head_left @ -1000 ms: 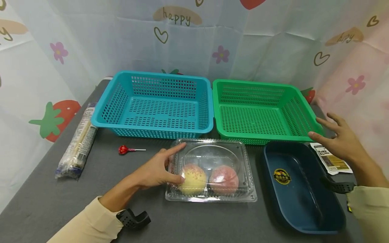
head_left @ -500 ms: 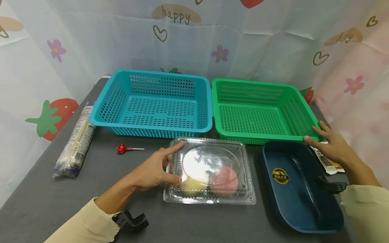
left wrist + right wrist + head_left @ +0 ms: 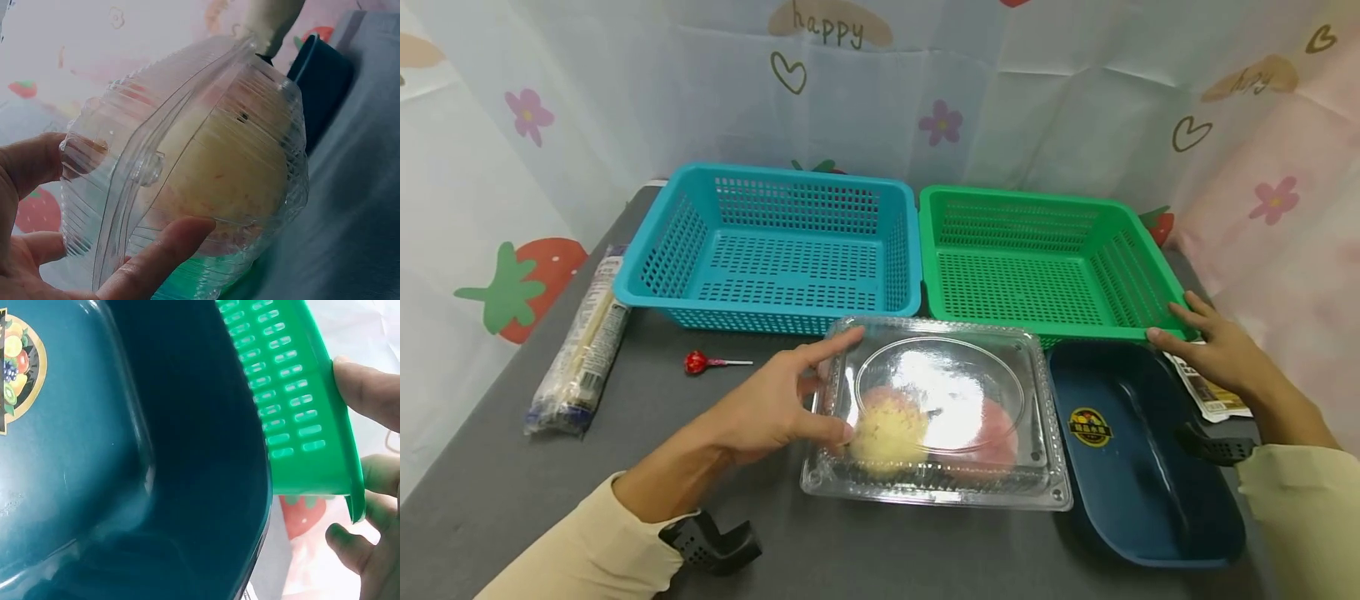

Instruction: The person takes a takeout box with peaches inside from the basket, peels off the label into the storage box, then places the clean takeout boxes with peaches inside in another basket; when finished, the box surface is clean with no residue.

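In the head view my left hand (image 3: 767,404) grips the left side of a clear plastic clamshell box (image 3: 932,492). Its thumb and fingers lie on either side of the box's edge, as the left wrist view shows. Through the lid I see a round yellow thing with pink flecks (image 3: 889,437) and a round pink one (image 3: 988,446). The box appears raised off the table, its right side near the navy tub. My right hand (image 3: 1217,354) holds the near right corner of the green basket (image 3: 1157,332), thumb on the rim and fingers round the outside (image 3: 347,444).
A blue basket (image 3: 775,304) stands left of the green one. The navy tub (image 3: 1150,467) sits at the right, with a flat packet (image 3: 1213,396) partly behind it. A red lollipop (image 3: 697,362) and a long wrapped pack (image 3: 583,350) lie on the left. A patterned curtain hangs behind.
My left hand has lifted the clear box, which now looks larger and reaches further right. From above the packet, my right hand has come left and down onto the green basket's corner.
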Motion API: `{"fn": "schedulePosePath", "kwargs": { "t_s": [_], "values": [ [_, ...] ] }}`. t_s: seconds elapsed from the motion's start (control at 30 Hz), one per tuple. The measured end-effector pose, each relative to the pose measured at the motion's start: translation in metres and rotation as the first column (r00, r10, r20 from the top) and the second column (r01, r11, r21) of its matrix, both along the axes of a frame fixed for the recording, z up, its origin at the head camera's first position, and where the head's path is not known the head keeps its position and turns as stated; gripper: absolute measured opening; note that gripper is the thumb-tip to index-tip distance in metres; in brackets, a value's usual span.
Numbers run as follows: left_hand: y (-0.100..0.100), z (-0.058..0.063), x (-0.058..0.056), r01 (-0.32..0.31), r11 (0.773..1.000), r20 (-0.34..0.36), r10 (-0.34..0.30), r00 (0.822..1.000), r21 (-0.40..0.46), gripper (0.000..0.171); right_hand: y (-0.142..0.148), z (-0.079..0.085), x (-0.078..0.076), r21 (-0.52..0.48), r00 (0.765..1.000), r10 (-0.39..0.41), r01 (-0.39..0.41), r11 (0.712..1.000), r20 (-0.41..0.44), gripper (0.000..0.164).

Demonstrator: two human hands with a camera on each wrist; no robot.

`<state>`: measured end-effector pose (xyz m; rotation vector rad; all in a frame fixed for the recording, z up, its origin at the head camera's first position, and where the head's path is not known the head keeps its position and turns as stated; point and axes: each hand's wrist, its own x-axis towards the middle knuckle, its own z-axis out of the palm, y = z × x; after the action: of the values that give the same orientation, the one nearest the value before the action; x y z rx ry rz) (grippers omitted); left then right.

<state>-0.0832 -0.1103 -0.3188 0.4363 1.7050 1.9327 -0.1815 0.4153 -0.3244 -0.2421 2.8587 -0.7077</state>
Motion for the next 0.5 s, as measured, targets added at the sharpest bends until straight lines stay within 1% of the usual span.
{"fn": "schedulePosePath", "kwargs": {
  "t_s": [0.1, 0.23, 0.37, 0.5],
  "values": [
    [0.002, 0.011, -0.002, 0.0, 1.0, -0.02, 0.0, 1.0, -0.021, 0.098, -0.001, 0.001, -0.002, 0.002, 1.0, 0.003, -0.003, 1.0, -0.001, 0.074],
    [0.007, 0.027, -0.009, -0.007, 0.999, -0.036, 0.005, 0.999, -0.043, 0.098, -0.002, 0.002, -0.002, -0.001, 1.0, 0.0, 0.0, 1.0, 0.004, 0.074],
    [0.014, 0.043, -0.019, -0.017, 0.998, -0.05, 0.014, 0.999, -0.063, 0.098, -0.003, 0.003, -0.001, -0.009, 1.0, 0.0, 0.0, 1.0, 0.013, 0.075],
    [0.023, 0.058, -0.03, -0.019, 0.998, -0.067, 0.015, 0.998, -0.059, 0.096, -0.004, 0.003, 0.0, -0.022, 1.0, 0.0, 0.0, 1.0, 0.016, 0.075]
  ]
}}
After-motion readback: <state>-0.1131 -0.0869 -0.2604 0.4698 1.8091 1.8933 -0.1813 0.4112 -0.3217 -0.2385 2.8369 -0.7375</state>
